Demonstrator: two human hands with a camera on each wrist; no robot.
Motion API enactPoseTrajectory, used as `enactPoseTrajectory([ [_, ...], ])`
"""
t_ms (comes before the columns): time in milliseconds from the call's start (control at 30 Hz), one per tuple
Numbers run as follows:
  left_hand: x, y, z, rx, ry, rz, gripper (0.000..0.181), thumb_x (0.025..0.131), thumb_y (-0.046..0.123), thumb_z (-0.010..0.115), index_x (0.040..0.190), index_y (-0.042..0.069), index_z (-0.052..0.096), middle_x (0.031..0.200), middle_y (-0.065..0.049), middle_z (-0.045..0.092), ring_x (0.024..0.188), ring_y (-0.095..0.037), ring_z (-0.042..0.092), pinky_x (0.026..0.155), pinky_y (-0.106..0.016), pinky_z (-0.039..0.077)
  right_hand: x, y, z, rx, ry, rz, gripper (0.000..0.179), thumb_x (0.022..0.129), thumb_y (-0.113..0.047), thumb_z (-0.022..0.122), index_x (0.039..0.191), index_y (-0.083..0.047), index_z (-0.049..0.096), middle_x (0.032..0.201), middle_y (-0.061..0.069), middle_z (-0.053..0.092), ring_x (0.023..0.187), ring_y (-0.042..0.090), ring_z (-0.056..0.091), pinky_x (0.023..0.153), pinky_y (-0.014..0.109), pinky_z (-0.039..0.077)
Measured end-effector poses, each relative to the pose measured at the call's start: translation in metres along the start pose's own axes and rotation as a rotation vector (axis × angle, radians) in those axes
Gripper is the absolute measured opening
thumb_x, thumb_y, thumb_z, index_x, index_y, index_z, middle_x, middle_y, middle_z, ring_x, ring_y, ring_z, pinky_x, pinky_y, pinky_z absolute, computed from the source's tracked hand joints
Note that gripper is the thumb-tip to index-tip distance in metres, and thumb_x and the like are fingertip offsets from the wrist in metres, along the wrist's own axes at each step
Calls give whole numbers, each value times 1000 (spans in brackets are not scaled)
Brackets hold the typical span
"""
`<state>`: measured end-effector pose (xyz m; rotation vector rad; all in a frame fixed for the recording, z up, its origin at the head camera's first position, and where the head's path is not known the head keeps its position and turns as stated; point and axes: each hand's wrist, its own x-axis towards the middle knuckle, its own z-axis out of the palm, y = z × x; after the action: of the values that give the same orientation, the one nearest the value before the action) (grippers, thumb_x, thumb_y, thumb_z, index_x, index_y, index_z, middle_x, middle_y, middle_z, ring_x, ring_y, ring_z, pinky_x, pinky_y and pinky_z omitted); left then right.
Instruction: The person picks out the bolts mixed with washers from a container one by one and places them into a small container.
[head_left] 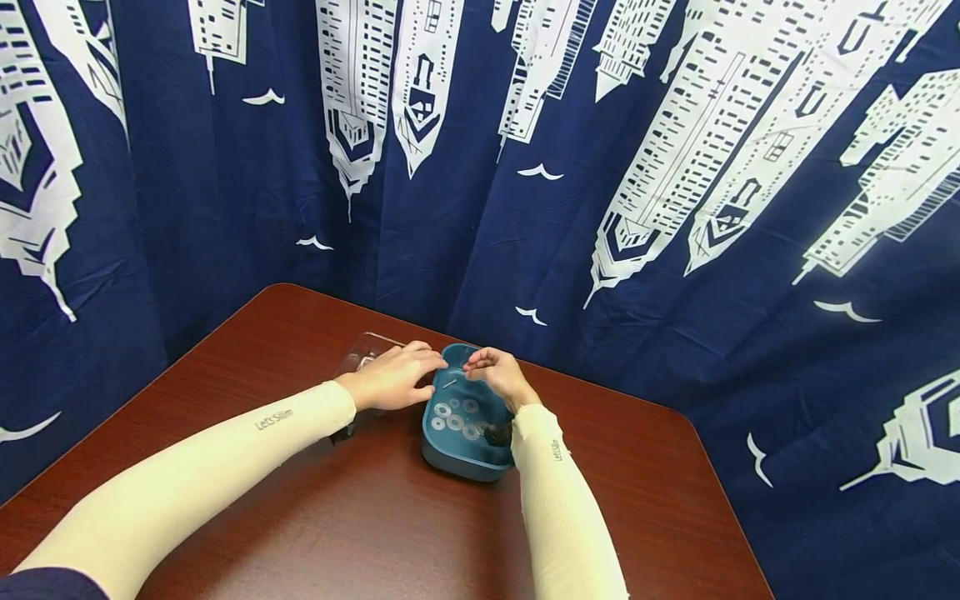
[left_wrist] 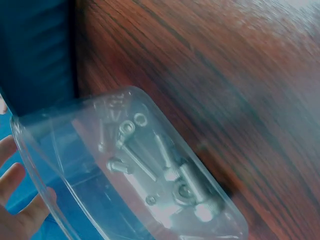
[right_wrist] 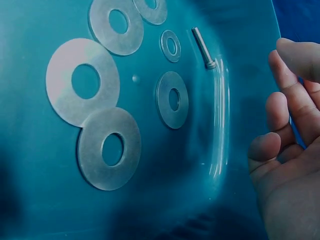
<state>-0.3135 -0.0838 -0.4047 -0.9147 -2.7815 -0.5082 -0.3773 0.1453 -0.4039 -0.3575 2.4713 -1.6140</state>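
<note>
A blue plastic bin (head_left: 453,463) stands on the table with several flat metal washers (right_wrist: 110,150) and a small bolt (right_wrist: 204,48) on its floor. Over its far part hovers my right hand (head_left: 498,375), fingers bent and thumb near the index fingertip; whether something small sits between them cannot be made out. My left hand (head_left: 393,375) reaches from the left with fairly straight fingers, their tips at the bin's left rim. Beside and partly under it lies a clear plastic container (head_left: 371,341). Several bolts (left_wrist: 140,162) and a few small ring-shaped pieces (left_wrist: 140,119) lie inside that container.
The bin and clear container sit side by side near the back edge of the brown wooden table (head_left: 360,508). Behind the table hangs a dark blue curtain (head_left: 465,225) with white building prints. A black wrist device (head_left: 497,434) hangs below the right wrist, over the washers.
</note>
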Motion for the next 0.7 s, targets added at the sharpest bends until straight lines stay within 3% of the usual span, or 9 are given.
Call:
enactPoseTrajectory([
  [133,2,2,0,7,-6,5,47,95,31,63,139,17,59,140,-2,59,137,-24,44,111,-51,40,4,5,1,2,10,4,20,84,9,68,102,1,65,106,22,73,86,16,70,96,39,55],
  [700,2,3,7,-12,-23,-14,48,96,33,63,141,16,59,143,-1,58,140,-25,43,111,-51,40,12,20,12,7,6,37,21,83,11,66,103,4,64,110,28,71,87,17,71,88,33,57],
])
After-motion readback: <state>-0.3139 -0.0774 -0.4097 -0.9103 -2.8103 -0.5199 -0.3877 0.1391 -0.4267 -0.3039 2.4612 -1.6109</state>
